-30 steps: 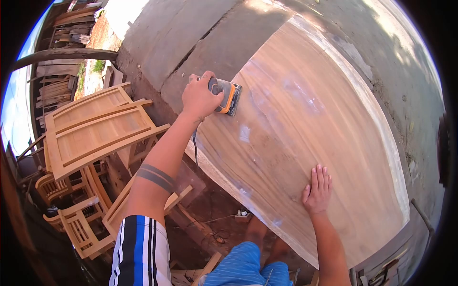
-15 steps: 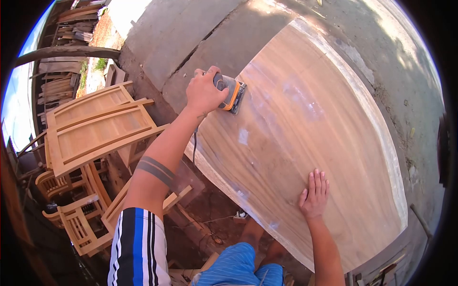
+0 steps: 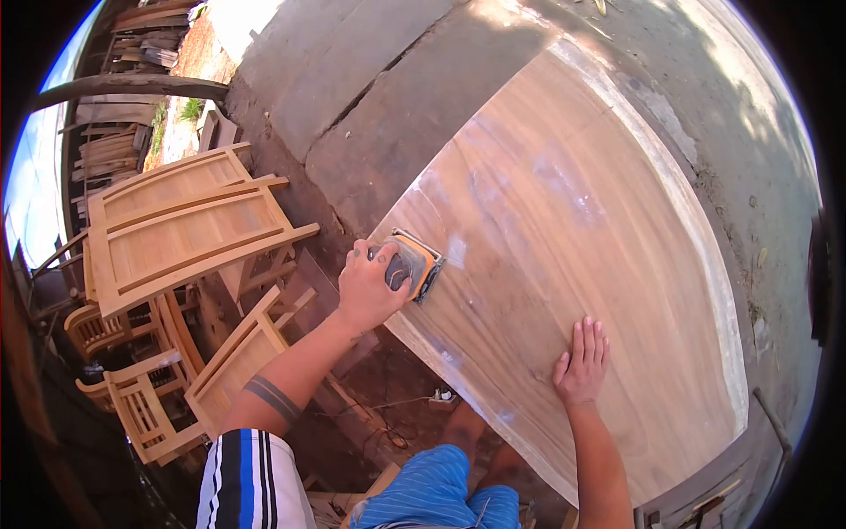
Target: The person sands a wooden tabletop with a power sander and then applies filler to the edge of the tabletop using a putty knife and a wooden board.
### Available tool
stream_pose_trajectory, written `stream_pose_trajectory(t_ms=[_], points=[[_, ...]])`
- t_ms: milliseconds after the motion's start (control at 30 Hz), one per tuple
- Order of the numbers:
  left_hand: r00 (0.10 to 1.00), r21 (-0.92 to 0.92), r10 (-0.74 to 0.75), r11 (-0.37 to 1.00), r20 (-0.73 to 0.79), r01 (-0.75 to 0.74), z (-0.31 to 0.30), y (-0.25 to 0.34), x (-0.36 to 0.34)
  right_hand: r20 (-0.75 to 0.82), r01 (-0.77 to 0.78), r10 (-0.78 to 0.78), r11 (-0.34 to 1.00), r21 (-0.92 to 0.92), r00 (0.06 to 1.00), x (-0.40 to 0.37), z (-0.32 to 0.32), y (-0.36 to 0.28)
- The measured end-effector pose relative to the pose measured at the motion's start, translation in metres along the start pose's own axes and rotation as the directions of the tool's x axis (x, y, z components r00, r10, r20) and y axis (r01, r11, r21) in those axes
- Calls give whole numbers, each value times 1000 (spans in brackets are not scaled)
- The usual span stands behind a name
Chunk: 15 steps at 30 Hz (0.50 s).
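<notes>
My left hand (image 3: 370,286) is wrapped round an orange and black electric sander (image 3: 415,264), near the left edge of a large wooden slab (image 3: 546,238). The sander's pad rests against the slab's surface, close to a pale whitish patch (image 3: 456,250). Lower right, my right hand (image 3: 582,366) lies flat on the wood, fingers stretched out and holding nothing. The slab has brown grain, several whitish smears and a rough, pale outer edge on its right side.
Wooden panel frames (image 3: 189,225) stand at the left, with slatted wooden chairs (image 3: 150,406) below them. A power socket block with a plug (image 3: 443,398) and loose cords lies on the ground under the slab. Stacked boards (image 3: 110,150) are at the upper left.
My left hand has drawn the sander down the slab's left edge, towards my body. My right hand has stayed in place on the wood.
</notes>
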<state>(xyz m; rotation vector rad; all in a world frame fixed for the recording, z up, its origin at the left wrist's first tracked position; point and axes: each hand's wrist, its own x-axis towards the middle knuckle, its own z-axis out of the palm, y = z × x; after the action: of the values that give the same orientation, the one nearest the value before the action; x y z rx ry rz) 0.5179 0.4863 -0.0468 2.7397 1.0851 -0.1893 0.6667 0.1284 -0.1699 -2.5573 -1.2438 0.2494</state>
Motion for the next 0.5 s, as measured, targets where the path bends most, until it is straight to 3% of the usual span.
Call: stream_pose_trajectory(t_ms=[33, 133, 200, 333, 467, 500], points=[[999, -7, 49, 999, 1, -49, 2, 9, -3, 0, 1, -1, 1000, -2, 1000, 0, 0, 0], [999, -37, -31, 999, -9, 31, 5, 27, 33, -2, 4, -4, 1000, 0, 1000, 0, 1, 0], [991, -34, -118, 993, -69, 116, 1, 26, 73, 1, 6, -6, 1000, 0, 1000, -1, 1, -1], [924, -26, -379, 925, -47, 378, -14, 14, 137, 1, 3, -3, 1000, -9, 1000, -1, 0, -1], [831, -28, -551, 835, -73, 550, -9, 0, 137, 4, 5, -5, 1000, -4, 1000, -1, -1, -1], [856, -33, -515, 857, -48, 514, -8, 3, 126, 6, 7, -7, 1000, -2, 1000, -1, -1, 0]])
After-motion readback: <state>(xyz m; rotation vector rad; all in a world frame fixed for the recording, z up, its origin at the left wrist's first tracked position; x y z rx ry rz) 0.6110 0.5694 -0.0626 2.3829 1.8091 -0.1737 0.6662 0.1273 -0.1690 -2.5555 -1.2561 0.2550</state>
